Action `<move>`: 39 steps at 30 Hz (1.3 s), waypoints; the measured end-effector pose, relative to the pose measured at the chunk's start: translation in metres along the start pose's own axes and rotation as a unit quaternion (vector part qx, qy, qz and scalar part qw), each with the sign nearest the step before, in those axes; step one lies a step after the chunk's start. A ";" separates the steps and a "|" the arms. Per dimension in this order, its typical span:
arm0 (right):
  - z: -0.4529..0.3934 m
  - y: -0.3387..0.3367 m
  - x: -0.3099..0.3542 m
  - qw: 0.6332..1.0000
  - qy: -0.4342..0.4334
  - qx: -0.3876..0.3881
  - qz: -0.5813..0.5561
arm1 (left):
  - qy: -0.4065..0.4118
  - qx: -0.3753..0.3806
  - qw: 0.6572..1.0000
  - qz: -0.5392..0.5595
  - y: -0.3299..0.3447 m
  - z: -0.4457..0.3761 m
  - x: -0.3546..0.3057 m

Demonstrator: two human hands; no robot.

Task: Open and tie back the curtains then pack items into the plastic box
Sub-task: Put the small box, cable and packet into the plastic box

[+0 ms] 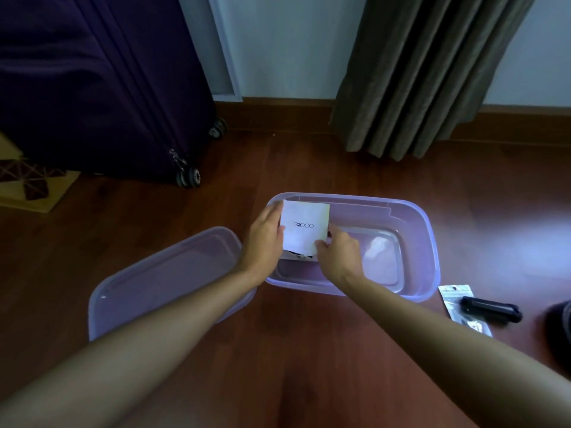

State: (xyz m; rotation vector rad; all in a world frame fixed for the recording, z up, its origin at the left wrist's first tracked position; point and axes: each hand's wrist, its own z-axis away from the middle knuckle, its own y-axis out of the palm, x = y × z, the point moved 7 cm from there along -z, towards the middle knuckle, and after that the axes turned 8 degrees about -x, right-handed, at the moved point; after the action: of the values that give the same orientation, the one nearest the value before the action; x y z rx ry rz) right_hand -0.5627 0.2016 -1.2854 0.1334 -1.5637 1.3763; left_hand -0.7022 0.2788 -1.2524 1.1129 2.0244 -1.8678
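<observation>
A clear purple plastic box [429,242] sits open on the wooden floor. Over its left end I hold a white packet [304,225] printed "G2000", with something dark showing under its lower edge. My left hand [265,239] grips the packet's left side. My right hand [338,251] pinches its lower right corner. The box's lid [160,282] lies on the floor to the left, partly under my left forearm. A grey-brown curtain [417,75] hangs bunched at the back right, its hem just above the floor.
A dark purple wheeled suitcase [102,81] stands at the back left. A patterned cardboard item [31,183] lies at the left edge. Right of the box lie a clear zip bag [452,296] and a black cylindrical object [489,312]. A dark thing [559,325] shows at the right edge.
</observation>
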 end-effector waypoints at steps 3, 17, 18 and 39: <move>0.001 0.000 0.001 1.000 -0.001 0.001 0.000 | -0.088 -0.004 0.996 -0.004 -0.003 -0.005 0.013; 0.009 -0.001 -0.001 1.000 -0.009 0.022 0.005 | -0.183 0.050 0.982 0.006 0.007 0.001 0.027; 0.009 0.000 -0.001 0.999 -0.013 0.034 0.007 | -0.182 0.050 0.982 0.004 0.007 0.001 0.027; 0.073 -0.350 -0.273 0.860 0.279 -0.423 0.051 | 0.268 0.195 0.926 0.182 0.183 0.026 -0.343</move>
State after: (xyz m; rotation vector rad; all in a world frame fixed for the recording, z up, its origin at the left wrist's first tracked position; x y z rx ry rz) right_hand -0.2469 -0.1143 -1.2307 -0.8270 -1.5262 0.5948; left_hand -0.3569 0.1064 -1.2014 2.1378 1.5092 -1.9532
